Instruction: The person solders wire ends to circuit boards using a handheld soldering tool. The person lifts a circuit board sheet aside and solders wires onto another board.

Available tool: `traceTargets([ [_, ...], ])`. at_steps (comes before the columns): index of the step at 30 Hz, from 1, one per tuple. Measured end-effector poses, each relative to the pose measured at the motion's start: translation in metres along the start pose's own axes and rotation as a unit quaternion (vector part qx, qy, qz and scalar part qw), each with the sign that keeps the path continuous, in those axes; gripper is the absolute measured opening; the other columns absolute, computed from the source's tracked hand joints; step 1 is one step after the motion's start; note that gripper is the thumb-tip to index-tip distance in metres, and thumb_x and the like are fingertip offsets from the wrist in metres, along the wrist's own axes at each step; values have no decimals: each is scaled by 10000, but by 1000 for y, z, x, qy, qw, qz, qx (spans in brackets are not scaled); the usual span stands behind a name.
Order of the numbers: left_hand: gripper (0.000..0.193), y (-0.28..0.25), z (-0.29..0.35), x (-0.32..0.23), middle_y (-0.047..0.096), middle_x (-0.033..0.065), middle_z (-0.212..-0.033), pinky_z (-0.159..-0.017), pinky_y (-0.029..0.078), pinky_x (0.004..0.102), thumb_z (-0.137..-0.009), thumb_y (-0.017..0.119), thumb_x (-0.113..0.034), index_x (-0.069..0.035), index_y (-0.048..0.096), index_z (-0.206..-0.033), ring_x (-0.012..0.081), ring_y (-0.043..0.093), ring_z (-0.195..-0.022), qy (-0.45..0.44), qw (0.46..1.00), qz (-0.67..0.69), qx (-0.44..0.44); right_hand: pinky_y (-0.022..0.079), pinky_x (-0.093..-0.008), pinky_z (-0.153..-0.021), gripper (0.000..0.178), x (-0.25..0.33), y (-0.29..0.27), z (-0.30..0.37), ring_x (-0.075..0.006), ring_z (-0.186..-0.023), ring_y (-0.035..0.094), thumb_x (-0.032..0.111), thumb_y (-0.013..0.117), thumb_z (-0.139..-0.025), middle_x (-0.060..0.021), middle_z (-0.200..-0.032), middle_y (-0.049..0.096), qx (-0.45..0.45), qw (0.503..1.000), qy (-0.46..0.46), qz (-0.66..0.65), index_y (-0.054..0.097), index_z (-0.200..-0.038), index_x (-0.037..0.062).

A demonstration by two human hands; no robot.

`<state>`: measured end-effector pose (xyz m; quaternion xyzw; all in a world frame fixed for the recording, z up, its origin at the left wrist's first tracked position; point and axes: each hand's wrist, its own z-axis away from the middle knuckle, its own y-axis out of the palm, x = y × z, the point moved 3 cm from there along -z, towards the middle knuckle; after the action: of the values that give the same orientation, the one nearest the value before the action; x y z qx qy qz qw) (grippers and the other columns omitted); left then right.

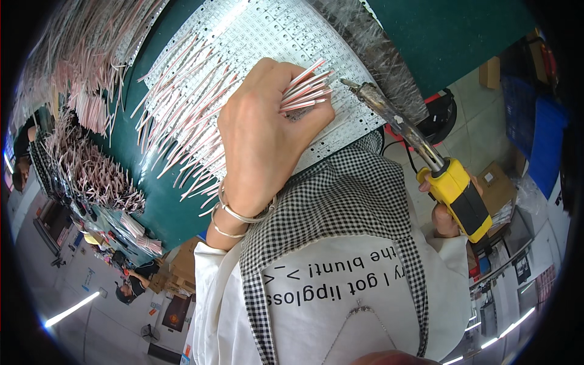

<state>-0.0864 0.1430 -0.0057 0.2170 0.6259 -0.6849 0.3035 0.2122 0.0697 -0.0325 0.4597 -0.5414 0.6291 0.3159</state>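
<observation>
My left hand [258, 131] is closed round a bundle of short red-and-white wires [307, 91], their ends poking out past the thumb toward the right. It rests over a white circuit board panel [261, 30] dotted with holes. Rows of similar wires [182, 115] fan out from the panel's left part, partly hidden by that hand. My right hand [446, 220] grips a yellow-and-black soldering gun [460, 198] at the lower right. The gun's dark, worn barrel slants up and left, with its tip close to the wire ends; whether they touch I cannot tell.
The green table [164, 210] carries more panels with dense wires [91, 55] at the far left and wire bundles [100, 164] below them. Clear plastic wrap [383, 55] lies along the panel's right edge. Cardboard boxes [496, 182] stand on the floor; another person [131, 286] is farther off.
</observation>
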Motion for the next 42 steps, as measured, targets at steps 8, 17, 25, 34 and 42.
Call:
traceTargets([
  [8, 177, -39, -13, 4, 590, 21, -859, -568, 365, 223, -912, 612, -73, -35, 686, -1068, 67, 477, -672, 38, 995, -73, -48, 556, -371, -649, 443, 5, -29, -4, -327, -687, 695, 214, 765, -567, -187, -823, 686, 35, 997, -67, -13, 655, -920, -30],
  [17, 206, -28, -13, 3, 661, 107, -807, -646, 479, 345, -704, 703, -146, -20, 671, -863, 255, 629, -702, -57, 995, 70, 32, 549, -367, -681, 445, 5, -8, -8, -327, -767, 702, 315, 770, -705, -168, -893, 696, 51, 999, -9, 16, 661, -967, -28],
  [25, 180, -23, -19, 10, 619, 24, -672, -550, 406, 213, -760, 738, -150, -4, 672, -843, 60, 528, -588, 10, 1000, -6, 7, 534, -371, -744, 418, 4, 8, -16, -328, -811, 699, 287, 765, -655, -157, -902, 704, 40, 998, 49, 27, 692, -953, 4],
  [34, 241, -15, -24, 14, 625, 107, -787, -636, 470, 360, -663, 742, -168, -11, 651, -822, 279, 606, -685, -41, 999, 10, 8, 546, -381, -687, 383, -30, 5, -6, -323, -758, 704, 223, 761, -588, -148, -861, 709, 10, 999, 2, -47, 706, -899, 5],
  [42, 252, -16, -29, 10, 618, 107, -789, -636, 470, 368, -651, 749, -169, -11, 646, -819, 289, 605, -687, -26, 999, -25, 13, 539, -363, -599, 402, 6, 14, -42, -303, -679, 699, 128, 730, -502, -162, -816, 700, 38, 995, -88, -2, 700, -876, -14],
])
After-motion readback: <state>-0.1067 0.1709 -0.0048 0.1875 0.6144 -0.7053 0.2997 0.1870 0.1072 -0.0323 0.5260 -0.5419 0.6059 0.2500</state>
